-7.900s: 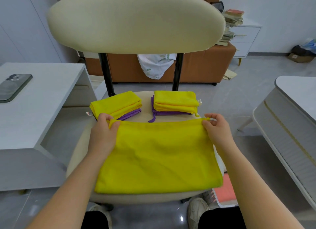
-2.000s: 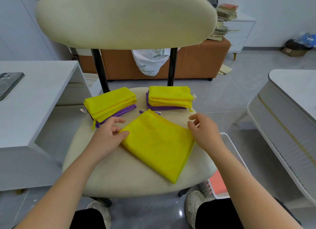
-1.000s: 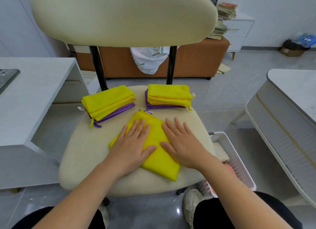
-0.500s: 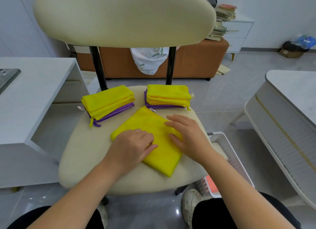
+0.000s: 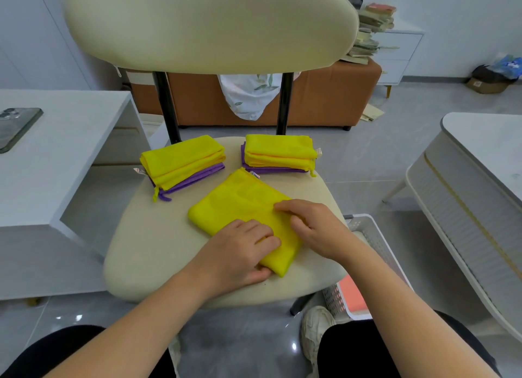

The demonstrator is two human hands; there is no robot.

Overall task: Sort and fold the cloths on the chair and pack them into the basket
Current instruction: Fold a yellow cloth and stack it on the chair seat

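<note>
Yellow is the colour to watch, right at the front of the cream chair seat (image 5: pixel 147 253), where both bare hands are down on one folded yellow cloth (image 5: pixel 240 202) that lies at a slant. The left hand (image 5: pixel 240 253) has the near end of it, fingers curled over the top and thumb tucked at the lower edge, gripping. The right hand (image 5: pixel 316 228) sits on the cloth's right side, fingers bent with the tips on the fabric; I cannot tell from here whether it pinches a fold or only presses. Down on the floor, just to the right of the seat, stands the white basket (image 5: pixel 375 245), something orange-pink showing inside. Further back on the seat lie two folded stacks, each yellow over purple: the left stack (image 5: pixel 182 160) angled, the right stack (image 5: pixel 279 151) squared up, both apart from the cloth in hand. Off to the left, a phone (image 5: pixel 17 126) rests on a white table (image 5: pixel 70 151)
</note>
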